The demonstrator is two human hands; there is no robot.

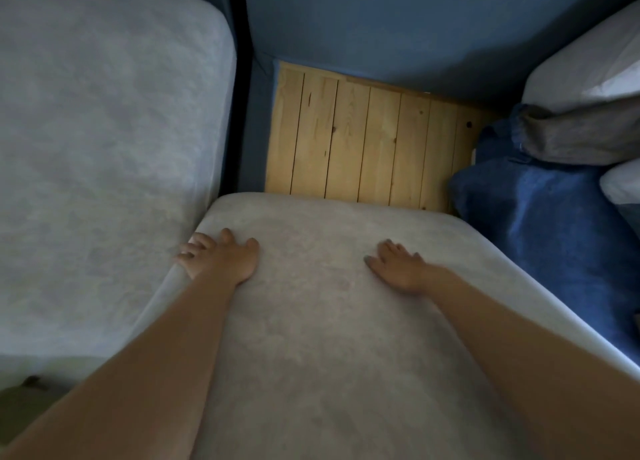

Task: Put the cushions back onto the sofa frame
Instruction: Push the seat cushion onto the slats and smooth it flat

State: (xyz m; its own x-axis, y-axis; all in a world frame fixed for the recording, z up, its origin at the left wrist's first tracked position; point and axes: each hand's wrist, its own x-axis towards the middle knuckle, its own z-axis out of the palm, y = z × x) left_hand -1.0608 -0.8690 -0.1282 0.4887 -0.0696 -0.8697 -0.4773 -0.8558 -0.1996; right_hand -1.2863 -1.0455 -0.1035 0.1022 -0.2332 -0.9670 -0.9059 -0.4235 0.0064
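No real grip on either side: both hands lie flat, palms down, fingers spread wide, holding nothing. Left hand [220, 258] sits at the left edge of the seat cushion [311, 321], fingers reaching over toward the seam with the neighbouring cushion [104, 147]; right hand [398, 269] is on the top face, nearer the middle. Both forearms extended straight ahead from the bottom of frame, roughly parallel.

Seat cushion lies on the sofa frame, only partway in: bare wooden slats [363, 137] show between its far edge and the blue backrest [398, 26]. Neighbouring cushion touches it along the left side.

Right: blue fabric pile [536, 224] with pale cushions [581, 75] stacked on it, cut off by frame edge; can't tell how many. Cushion's near end hidden under the arms. Dark object at bottom left unreadable.
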